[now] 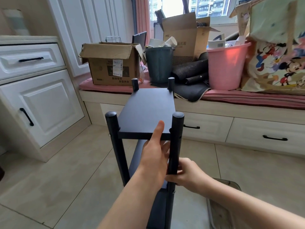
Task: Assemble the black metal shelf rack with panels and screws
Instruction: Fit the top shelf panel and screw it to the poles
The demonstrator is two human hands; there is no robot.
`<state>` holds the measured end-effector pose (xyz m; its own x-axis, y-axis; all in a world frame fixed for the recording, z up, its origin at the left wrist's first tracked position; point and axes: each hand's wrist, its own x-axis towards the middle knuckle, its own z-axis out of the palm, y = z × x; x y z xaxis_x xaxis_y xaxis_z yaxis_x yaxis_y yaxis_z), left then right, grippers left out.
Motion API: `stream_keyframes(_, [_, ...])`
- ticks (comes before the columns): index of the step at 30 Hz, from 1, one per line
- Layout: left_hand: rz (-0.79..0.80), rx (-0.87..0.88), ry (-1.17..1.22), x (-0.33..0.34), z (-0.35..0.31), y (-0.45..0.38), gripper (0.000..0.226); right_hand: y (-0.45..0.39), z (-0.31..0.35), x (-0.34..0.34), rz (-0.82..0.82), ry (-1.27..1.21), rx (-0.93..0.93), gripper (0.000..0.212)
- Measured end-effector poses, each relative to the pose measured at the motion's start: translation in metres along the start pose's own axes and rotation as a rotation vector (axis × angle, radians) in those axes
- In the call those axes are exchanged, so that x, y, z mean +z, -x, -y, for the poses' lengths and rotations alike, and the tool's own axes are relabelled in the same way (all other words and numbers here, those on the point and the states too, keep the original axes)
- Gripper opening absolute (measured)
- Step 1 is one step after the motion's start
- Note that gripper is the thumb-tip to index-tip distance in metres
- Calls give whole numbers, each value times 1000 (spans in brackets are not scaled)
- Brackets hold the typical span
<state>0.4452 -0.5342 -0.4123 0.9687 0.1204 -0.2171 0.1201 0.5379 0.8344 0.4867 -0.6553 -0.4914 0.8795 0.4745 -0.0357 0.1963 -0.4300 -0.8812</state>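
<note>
The black shelf rack stands upright on the tiled floor in front of me. Its top panel sits between several round posts, and lower panels show beneath it. My left hand grips the near edge of the top panel, thumb on top and fingers underneath. My right hand holds the near right post low down, fingers curled round it. A silver screw head shows on the near left post. Small holes dot the right post beside the panel.
A window bench behind the rack carries a cardboard box, a dark bucket, a pink bucket and a printed bag. White cabinets stand at the left. A clear plastic stool sits at my lower right.
</note>
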Motion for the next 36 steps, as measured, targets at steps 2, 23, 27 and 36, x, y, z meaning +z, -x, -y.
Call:
stream_keyframes(2, [-12,9,26,1,0,0,74,2,4,-3,1,-52,-12,21])
stream_keyframes(23, [-69,88,-248,10,14,-5,58,2,15,-6,-68,18,-89,24])
stream_keyframes(27, [-77,109,-249,7,14,-7,60,1,19,-2,-78,24,-122,24])
stream_keyframes(36, [-66,163,-223,6,22,-9,61,0,22,-1,-61,83,-141,31])
